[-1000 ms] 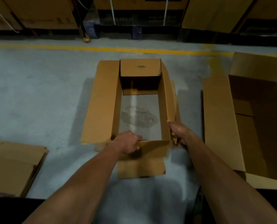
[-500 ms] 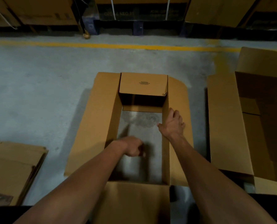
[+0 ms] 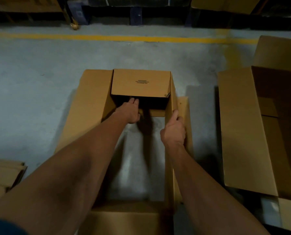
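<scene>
Both hands have travelled since half a second back. The left hand [image 3: 130,111], then fisted mid-box, now reaches deep toward twelve o'clock with its fingers straight and together. Their tips slip into the shadow under the far flap [image 3: 141,82]; whether they touch card there I cannot tell. The right hand [image 3: 174,131], which lay spread open, now clasps the top edge of the right wall [image 3: 169,167] at three o'clock, thumb inside and fingers curled over the outside.

The cardboard box [image 3: 90,106] stands on the concrete floor [image 3: 39,82] directly in front of the person, its bottom still open to the floor and its flaps splayed. I judge it light but floppy: thin corrugated card, stiff across the panels and weak at the creases. The best holds look to be the wall edges and flap folds rather than the flap tips.

At three o'clock lies a second open box [image 3: 243,124]; at eight o'clock, a flattened stack [image 3: 4,173].
</scene>
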Demonstrator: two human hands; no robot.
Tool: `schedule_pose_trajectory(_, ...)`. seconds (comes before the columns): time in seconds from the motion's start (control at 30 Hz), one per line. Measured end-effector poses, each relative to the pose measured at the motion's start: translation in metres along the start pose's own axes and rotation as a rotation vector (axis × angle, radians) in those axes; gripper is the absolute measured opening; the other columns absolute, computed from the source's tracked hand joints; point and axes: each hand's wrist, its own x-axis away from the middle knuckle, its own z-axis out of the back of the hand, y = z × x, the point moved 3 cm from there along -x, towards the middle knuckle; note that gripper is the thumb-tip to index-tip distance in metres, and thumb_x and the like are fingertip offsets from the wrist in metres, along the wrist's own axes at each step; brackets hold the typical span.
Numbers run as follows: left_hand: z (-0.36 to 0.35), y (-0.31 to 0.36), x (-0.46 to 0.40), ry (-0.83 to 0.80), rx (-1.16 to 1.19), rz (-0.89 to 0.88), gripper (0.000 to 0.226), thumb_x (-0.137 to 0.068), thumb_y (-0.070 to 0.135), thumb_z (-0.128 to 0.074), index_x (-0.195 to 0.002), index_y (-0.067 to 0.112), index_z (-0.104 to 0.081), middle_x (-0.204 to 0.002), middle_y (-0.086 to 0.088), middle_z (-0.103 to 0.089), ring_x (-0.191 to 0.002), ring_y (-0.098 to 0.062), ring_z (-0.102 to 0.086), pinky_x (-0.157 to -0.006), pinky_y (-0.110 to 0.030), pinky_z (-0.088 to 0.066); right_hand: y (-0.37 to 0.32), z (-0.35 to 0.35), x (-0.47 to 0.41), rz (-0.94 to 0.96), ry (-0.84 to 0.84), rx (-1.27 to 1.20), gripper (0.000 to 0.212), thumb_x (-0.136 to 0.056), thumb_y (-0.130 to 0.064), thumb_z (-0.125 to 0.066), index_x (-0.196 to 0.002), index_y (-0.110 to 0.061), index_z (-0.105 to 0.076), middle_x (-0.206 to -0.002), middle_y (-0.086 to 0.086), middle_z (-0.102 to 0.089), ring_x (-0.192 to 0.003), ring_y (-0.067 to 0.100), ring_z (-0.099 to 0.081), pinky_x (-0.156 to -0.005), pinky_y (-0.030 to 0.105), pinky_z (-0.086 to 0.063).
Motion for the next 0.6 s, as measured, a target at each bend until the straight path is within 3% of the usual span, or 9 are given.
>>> schedule_pose_trajectory(0.1,0.003,0.002,-0.005,0.068,-0.018,-0.034,0.087,-0.101,0.041,-0.062,-0.166,0.010,-0.012,-0.167,-0.014,-0.024,-0.146,-0.043,-0.034,-0.114,-0.060,-0.043,-0.004,0.001,0.001,-0.011,-0.009,-0.021,0.087,-0.092,-0.009,-0.071,-0.157,-0.021,-0.015,-0.135,0.016,-0.050,-0.120,0.034,-0.059,-0.097,0.043,-0.057)
schedule_pose_trajectory(0.17,0.014,0.009,0.001,0.279,-0.024,-0.034,0.083,-0.100,0.037,-0.062,-0.164,0.013,-0.015,-0.160,-0.013,-0.032,-0.140,-0.039,-0.042,-0.102,-0.059,-0.052,-0.003,0.002,0.004,-0.013,-0.004,-0.034,0.085,-0.095,-0.007,-0.066,-0.161,-0.021,-0.014,-0.135,0.015,-0.050,-0.115,0.032,-0.061,-0.094,0.043,-0.058)
schedule_pose_trajectory(0.23,0.028,0.015,0.007,0.481,-0.028,-0.037,0.093,-0.098,0.030,-0.064,-0.168,0.022,-0.003,-0.170,-0.011,-0.021,-0.140,-0.040,-0.044,-0.092,-0.056,-0.058,-0.002,0.002,0.005,-0.011,-0.021,-0.040,0.087,-0.096,-0.007,-0.065,-0.164,-0.020,-0.013,-0.138,0.015,-0.050,-0.114,0.031,-0.062,-0.094,0.042,-0.058)
schedule_pose_trajectory(0.3,0.042,0.017,-0.002,0.577,-0.065,-0.057,0.107,-0.096,0.024,-0.068,-0.167,0.030,0.012,-0.177,-0.005,0.000,-0.138,-0.040,-0.048,-0.081,-0.050,-0.062,-0.003,0.003,0.005,-0.004,-0.031,-0.042,0.088,-0.096,-0.005,-0.066,-0.165,-0.019,-0.013,-0.141,0.016,-0.049,-0.117,0.031,-0.062,-0.096,0.041,-0.056)
schedule_pose_trajectory(0.37,0.058,0.018,-0.020,0.575,-0.112,-0.049,0.118,-0.093,0.023,-0.073,-0.166,0.032,0.020,-0.176,-0.003,0.021,-0.128,-0.040,-0.055,-0.072,-0.045,-0.060,-0.003,0.004,0.006,0.004,-0.035,-0.028,0.088,-0.096,-0.004,-0.067,-0.165,-0.018,-0.014,-0.143,0.016,-0.049,-0.120,0.031,-0.061,-0.098,0.040,-0.054)
schedule_pose_trajectory(0.43,0.075,0.018,-0.044,0.497,-0.108,-0.023,0.123,-0.092,0.027,-0.077,-0.164,0.035,0.022,-0.171,-0.003,0.034,-0.123,-0.042,-0.056,-0.076,-0.048,-0.057,-0.003,0.003,0.006,0.007,-0.035,-0.012,0.087,-0.097,-0.003,-0.066,-0.165,-0.018,-0.014,-0.146,0.016,-0.047,-0.122,0.030,-0.061,-0.098,0.038,-0.053)
schedule_pose_trajectory(0.5,0.087,0.018,-0.070,0.375,-0.087,-0.026,0.123,-0.092,0.031,-0.079,-0.165,0.037,0.020,-0.173,-0.004,0.031,-0.130,-0.046,-0.054,-0.088,-0.056,-0.056,-0.002,0.003,0.003,0.001,-0.046,-0.010,0.085,-0.099,-0.003,-0.063,-0.165,-0.019,-0.013,-0.149,0.015,-0.046,-0.122,0.030,-0.061,-0.097,0.037,-0.052)
schedule_pose_trajectory(0.6,0.089,0.016,-0.097,0.239,-0.056,-0.048,0.125,-0.088,0.026,-0.084,-0.166,0.037,0.012,-0.175,-0.010,0.006,-0.138,-0.050,-0.050,-0.105,-0.061,-0.051,0.000,0.001,0.002,0.005,-0.056,-0.004,0.080,-0.102,-0.004,-0.056,-0.166,-0.019,-0.010,-0.154,0.017,-0.042,-0.125,0.031,-0.060,-0.099,0.038,-0.051)
